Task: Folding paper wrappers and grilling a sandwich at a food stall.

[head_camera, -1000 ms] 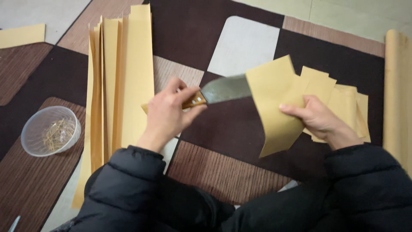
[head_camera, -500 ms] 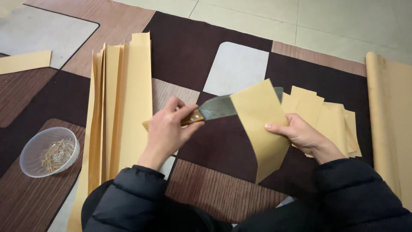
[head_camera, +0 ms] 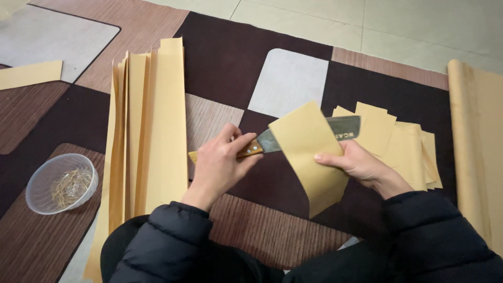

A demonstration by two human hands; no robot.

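- Patchwork floor mat (head_camera: 220, 68) in dark brown, woodgrain and pale grey squares covers the floor, with cream tiles beyond its far edge.
- Left hand (head_camera: 222, 162) has its fingers curled tight round the wooden handle of a broad steel cleaver-like knife (head_camera: 343, 127); the blade runs rightward, inside a folded sheet.
- Right hand (head_camera: 356, 165) pinches that folded yellow-tan paper sheet (head_camera: 309, 152), thumb on the near face and fingers behind, holding it up just above the mat.
- Just behind the right hand lies a fanned pile of cut yellow-tan paper squares (head_camera: 406, 144).
- Left of the hands, a stack of long yellow-tan paper strips (head_camera: 152, 126) stretches away from the person; a clear plastic bowl of thin straw-like bits (head_camera: 62, 183) sits beyond it.
- A roll of the same paper (head_camera: 474, 147) lies along the right edge.
- My worry: the thumb sits close to the blade's path, so a slip could nick it; a slack grip on the sheet could make the cut wander off the crease and tear.
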